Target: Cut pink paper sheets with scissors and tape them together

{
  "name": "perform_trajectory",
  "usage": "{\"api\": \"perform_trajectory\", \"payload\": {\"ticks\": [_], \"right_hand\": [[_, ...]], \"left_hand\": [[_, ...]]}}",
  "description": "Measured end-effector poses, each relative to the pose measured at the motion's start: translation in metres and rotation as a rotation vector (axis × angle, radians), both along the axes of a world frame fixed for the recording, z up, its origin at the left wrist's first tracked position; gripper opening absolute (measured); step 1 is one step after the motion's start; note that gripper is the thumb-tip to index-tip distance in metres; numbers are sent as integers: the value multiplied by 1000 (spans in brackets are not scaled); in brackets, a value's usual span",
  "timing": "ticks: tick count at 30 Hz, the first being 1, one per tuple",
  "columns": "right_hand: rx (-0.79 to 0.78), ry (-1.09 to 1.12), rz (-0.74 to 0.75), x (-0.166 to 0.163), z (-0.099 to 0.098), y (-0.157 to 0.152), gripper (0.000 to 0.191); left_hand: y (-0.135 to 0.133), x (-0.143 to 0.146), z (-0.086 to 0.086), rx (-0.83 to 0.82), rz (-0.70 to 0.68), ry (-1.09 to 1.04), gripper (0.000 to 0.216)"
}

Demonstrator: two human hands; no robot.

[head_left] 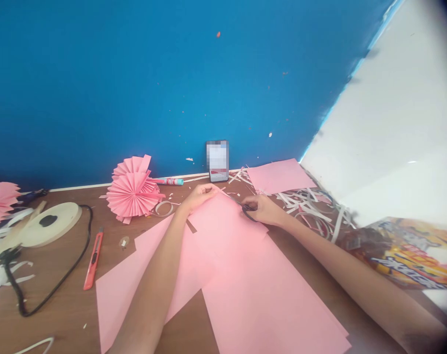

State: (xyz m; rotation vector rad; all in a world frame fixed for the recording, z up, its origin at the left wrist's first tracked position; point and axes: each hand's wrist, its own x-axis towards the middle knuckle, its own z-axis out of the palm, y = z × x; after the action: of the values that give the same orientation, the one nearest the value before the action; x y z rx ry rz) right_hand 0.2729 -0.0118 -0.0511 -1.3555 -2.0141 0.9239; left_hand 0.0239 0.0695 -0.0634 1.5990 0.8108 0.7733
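Large pink paper sheets (241,275) lie spread on the brown table (61,265) in front of me. My left hand (199,195) pinches the far edge of the top sheet, fingers closed on it. My right hand (262,209) is closed round black-handled scissors (245,209), whose blades point left toward my left hand along the paper's far edge.
A folded pink paper fan (133,191) stands at the back left, a second one (0,201) at the far left. A red utility knife (94,258), black cable (53,290), tape roll (49,221), glue stick (169,181), paper strips (312,206), another pink sheet (278,175) and a colourful packet (407,250) surround the work.
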Motion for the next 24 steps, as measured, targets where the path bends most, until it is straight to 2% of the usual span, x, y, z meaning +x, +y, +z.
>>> {"api": "perform_trajectory", "payload": {"ticks": [6,24], "right_hand": [[-3,49,38,-3,1,0,19],[110,-74,32,-6,8,-2,15]], "left_hand": [[1,-1,-1,-23,7,-13,37],[0,-2,-1,-102,2,-59,38]]}}
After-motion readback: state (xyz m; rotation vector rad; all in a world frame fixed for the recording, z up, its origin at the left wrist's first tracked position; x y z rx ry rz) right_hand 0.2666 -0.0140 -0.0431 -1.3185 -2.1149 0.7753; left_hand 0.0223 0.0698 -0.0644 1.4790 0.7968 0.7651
